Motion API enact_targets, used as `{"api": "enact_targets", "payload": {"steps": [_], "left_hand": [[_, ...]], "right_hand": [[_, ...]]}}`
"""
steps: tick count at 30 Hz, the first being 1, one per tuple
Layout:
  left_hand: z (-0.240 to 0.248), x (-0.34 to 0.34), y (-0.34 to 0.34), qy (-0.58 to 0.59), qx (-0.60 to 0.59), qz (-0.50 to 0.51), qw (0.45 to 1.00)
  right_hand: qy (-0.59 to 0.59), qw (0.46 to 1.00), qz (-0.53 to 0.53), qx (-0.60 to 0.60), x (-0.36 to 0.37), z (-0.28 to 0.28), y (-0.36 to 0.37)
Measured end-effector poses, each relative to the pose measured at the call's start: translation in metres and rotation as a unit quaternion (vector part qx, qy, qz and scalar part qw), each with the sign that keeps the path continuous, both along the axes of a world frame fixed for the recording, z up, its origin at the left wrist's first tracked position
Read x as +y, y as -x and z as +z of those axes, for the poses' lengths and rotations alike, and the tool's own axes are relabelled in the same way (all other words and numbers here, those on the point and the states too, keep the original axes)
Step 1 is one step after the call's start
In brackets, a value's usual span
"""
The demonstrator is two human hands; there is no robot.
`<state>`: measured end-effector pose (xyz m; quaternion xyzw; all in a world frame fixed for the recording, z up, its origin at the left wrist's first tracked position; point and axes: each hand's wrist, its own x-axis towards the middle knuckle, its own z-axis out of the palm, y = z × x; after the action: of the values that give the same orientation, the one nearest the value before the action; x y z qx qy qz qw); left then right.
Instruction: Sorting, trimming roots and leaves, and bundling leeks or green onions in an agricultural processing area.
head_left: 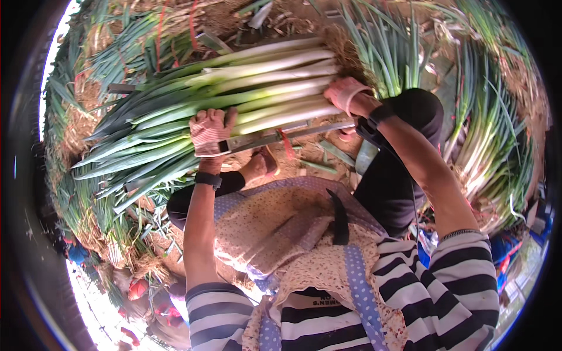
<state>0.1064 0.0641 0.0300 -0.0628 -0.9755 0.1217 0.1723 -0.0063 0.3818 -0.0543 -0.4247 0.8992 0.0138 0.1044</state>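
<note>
A row of long leeks (281, 88) lies side by side in front of me, white stalks and roots to the right, dark green leaves fanning out to the left. Beneath them shows a metal frame (293, 132). My left hand (209, 130), in a pale pink knit glove, presses on the nearest leeks where white turns to green, its fingers curled over them. At the root end, my gloved right hand (348, 95) closes round the nearest stalk ends; its fingertips are partly hidden. Dark bands circle both wrists.
Leeks in bundles (477, 140) stand at the right, and another bunch (389, 52) is just beyond my right hand. More piles (111, 58) line the left, some tied with red string. Leaf scraps (336, 153) litter the ground by my bent knees.
</note>
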Motion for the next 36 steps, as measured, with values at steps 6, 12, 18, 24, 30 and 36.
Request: {"api": "enact_targets", "payload": {"steps": [6,12,18,24,30,36], "left_hand": [[-0.008,0.004,0.004,0.027,-0.013,0.027,0.999],[-0.010,-0.001,0.002,0.001,-0.017,0.042,0.999],[-0.011,0.003,0.011,0.010,-0.036,0.043,0.998],[-0.019,0.003,0.011,0.024,-0.080,0.108,0.991],[-0.037,-0.018,0.040,0.139,-0.066,0.057,0.986],[-0.029,-0.034,0.016,0.047,-0.120,0.189,0.973]], "right_hand": [[-0.069,0.987,-0.096,-0.108,-0.005,0.023,0.005],[0.245,0.950,-0.191,-0.011,0.016,0.070,0.024],[0.774,0.563,-0.275,-0.093,0.188,0.152,-0.013],[0.563,0.525,-0.628,0.117,0.371,0.012,-0.197],[-0.106,0.685,-0.721,0.008,0.373,-0.178,-0.415],[0.154,0.605,-0.781,-0.029,0.309,-0.133,-0.417]]}}
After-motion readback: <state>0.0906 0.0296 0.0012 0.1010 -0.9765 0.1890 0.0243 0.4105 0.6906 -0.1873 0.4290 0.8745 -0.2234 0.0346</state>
